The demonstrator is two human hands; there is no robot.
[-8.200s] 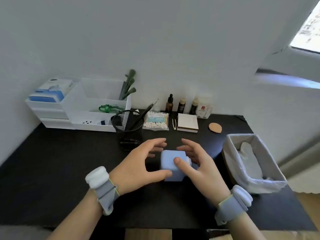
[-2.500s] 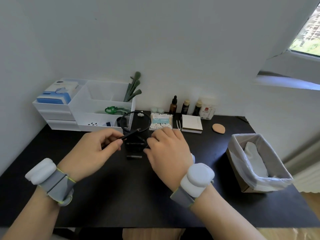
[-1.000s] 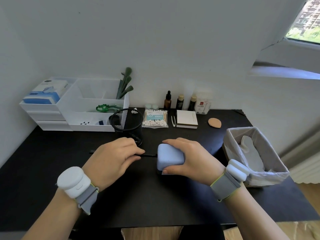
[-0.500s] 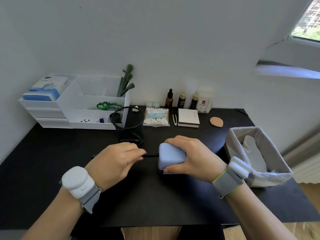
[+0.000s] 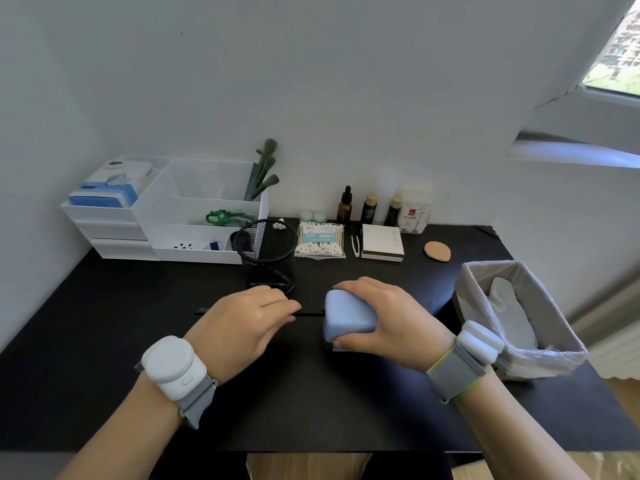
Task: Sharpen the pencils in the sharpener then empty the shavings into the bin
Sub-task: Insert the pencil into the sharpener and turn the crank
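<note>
Since the moment eight seconds back, when both hands were cupping the sharpener at mid-frame, the left hand (image 5: 247, 327) has let go of it and taken up a black pencil (image 5: 310, 313), while half a second ago the pose was nearly the same as now. From the head camera, the right hand (image 5: 391, 317) is closing over the pale blue sharpener (image 5: 348, 320) just right of the frame's centre, fingers draped across its top and far side, thumb pressing along its near lower edge, so the block is sitting on the black table (image 5: 311, 403) under that grip. The left hand is lying just left of centre, knuckles up, its fingertips pinching the pencil; the shaft is running level across the frame, its right end meeting the sharpener's left face and its left end poking out past the hand. A short stretch of bare pencil is showing between the two hands, which are sitting close but apart. The lined bin (image 5: 519, 317) is standing at the right edge of the frame, just beyond the right wrist. A black mesh cup (image 5: 266, 258) is standing above the left hand, close behind it, and a white organiser (image 5: 166, 230) is filling the upper left of the tabletop.
</note>
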